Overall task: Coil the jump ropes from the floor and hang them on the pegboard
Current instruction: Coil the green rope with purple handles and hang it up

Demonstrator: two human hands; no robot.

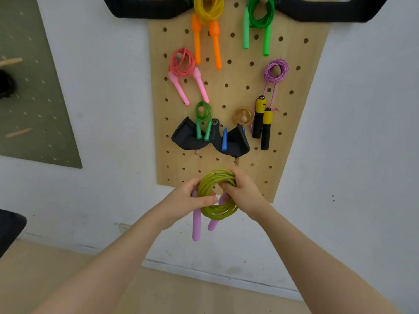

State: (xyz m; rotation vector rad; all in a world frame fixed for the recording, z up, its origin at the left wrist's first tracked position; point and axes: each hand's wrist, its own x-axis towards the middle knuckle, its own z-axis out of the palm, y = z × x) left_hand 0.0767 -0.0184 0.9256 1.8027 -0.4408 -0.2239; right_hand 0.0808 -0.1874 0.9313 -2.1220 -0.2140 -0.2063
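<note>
The left hand (190, 198) grips the left side of the coiled rope (216, 193), its fingers curled round the yellow-green loops and the top of one lilac handle (196, 225), thumb pressed across the front of the coil. That handle hangs straight down below the fist; the second lilac handle (214, 220) hangs just beside it, tilted a little and partly behind the loops.

The coil stands upright, its open ring facing the wall, held in front of the bottom edge of the pegboard (292, 123). The right hand (243, 189) clamps the upper right of the ring, fingers wrapped over the bundled strands.

What the coming move seems to turn on is height. Two bare wooden pegs stand above the coil: one peg (197, 152) up and slightly left, under the black pouch (210, 141), and another peg (236, 161) almost straight above the right hand's knuckles. The second is the nearer, and the right hand is the closer of the two to it. The ring's opening already faces the board, so the coil probably needs only lifting and pushing on, handles trailing down.

Along the board from its left edge to its right, other ropes already hang on pegs: the pink rope (182, 64), orange-handled rope (208, 10), small green rope (203, 111), big green rope (259, 14) and purple rope (276, 70).
</note>
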